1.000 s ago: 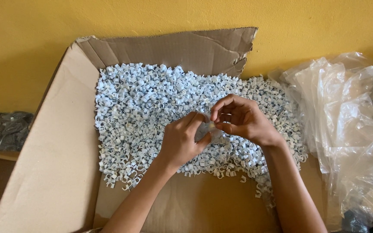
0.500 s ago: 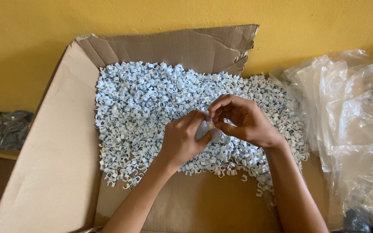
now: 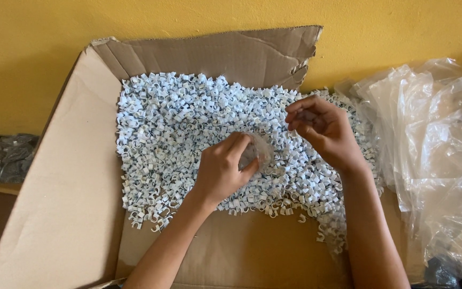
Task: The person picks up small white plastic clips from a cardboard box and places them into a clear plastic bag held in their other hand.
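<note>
Clear plastic, a small bag (image 3: 259, 151), sits pinched in my left hand (image 3: 221, 172); my right hand (image 3: 324, 128) hovers half-curled over the white clips (image 3: 172, 118), its contents unclear.

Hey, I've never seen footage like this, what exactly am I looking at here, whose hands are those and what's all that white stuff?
This is one picture from a camera worn on a person's head, looking down at that person's own two bare hands. No machine is involved.

In front of the person lies an opened-out cardboard box against a yellow wall. Spread over the cardboard is a big heap of small white plastic clips, curved pieces all of one kind.

The left hand holds a small clear plastic bag just above the heap. The right hand hovers over the clips with its fingers curled together; whether it pinches a clip is too small to tell.

To the right sits a loose pile of clear plastic bags. At the far left edge lies a dark bag of something unclear.
</note>
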